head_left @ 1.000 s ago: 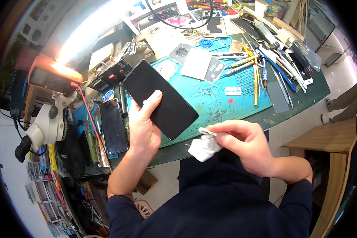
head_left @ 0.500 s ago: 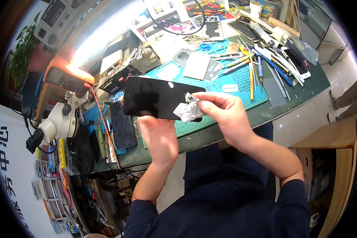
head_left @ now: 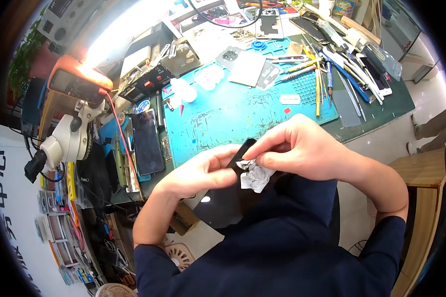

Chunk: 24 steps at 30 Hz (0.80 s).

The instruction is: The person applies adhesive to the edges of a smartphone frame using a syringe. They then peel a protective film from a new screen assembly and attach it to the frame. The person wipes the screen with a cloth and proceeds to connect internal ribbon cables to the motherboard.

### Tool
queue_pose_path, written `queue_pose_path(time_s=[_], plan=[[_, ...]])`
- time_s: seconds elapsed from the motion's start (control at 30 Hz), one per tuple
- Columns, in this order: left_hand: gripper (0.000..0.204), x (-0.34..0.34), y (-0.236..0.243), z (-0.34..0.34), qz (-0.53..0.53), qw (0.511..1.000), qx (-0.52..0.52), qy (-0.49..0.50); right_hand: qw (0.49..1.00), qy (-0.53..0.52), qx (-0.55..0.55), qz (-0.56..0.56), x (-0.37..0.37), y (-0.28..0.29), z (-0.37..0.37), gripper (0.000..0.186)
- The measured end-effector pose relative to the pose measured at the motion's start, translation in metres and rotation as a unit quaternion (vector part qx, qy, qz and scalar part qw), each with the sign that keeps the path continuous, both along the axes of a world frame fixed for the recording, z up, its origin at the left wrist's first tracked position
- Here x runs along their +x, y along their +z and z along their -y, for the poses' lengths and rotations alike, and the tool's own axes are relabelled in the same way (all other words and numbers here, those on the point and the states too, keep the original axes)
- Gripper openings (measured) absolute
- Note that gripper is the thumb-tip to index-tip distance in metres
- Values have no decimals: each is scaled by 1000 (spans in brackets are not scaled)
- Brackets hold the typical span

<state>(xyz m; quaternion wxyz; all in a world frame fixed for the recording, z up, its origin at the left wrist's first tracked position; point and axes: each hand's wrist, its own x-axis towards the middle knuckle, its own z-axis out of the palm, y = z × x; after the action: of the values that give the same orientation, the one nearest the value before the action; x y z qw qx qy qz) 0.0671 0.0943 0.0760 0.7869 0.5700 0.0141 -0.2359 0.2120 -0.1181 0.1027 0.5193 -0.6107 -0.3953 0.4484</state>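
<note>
My left hand grips a large black phone, now tilted low in front of my body, below the front edge of the blue mat. Its glossy surface reflects a small light, and much of it is behind my hands and a white tissue. My right hand pinches the crumpled, grey-smudged tissue against the upper end of the phone, close beside the fingers of my left hand. Exactly where the tissue touches is hidden by the fingers.
Left: an orange multimeter, white microscope arm and lying phone. Back: a boxy device, lamp and phone parts. Right: piled tools, loose blade, wooden cabinet; beyond, a person's legs.
The phone has come down from above the mat toward my body and turned to a tilted, end-up position. Both hands moved with it, the tissue staying in my right hand.
</note>
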Motion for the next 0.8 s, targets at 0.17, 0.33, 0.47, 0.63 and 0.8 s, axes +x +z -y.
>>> queue_pose_path(time_s=[0.17,0.33,0.47,0.63,0.8], plan=[[53,-1,2,0,-4,999,47,-14,999,5,-37,-39,-2,3,0,20],[48,-4,3,0,-27,996,53,66,998,-35,15,-49,10,9,7,20],[44,-2,7,-2,-42,993,68,86,946,-157,139,246,25,2,10,21],[38,3,6,-4,-38,993,99,47,891,-95,226,381,27,-26,-6,26],[38,7,11,1,-61,994,73,52,884,-61,274,373,27,-37,-17,28]])
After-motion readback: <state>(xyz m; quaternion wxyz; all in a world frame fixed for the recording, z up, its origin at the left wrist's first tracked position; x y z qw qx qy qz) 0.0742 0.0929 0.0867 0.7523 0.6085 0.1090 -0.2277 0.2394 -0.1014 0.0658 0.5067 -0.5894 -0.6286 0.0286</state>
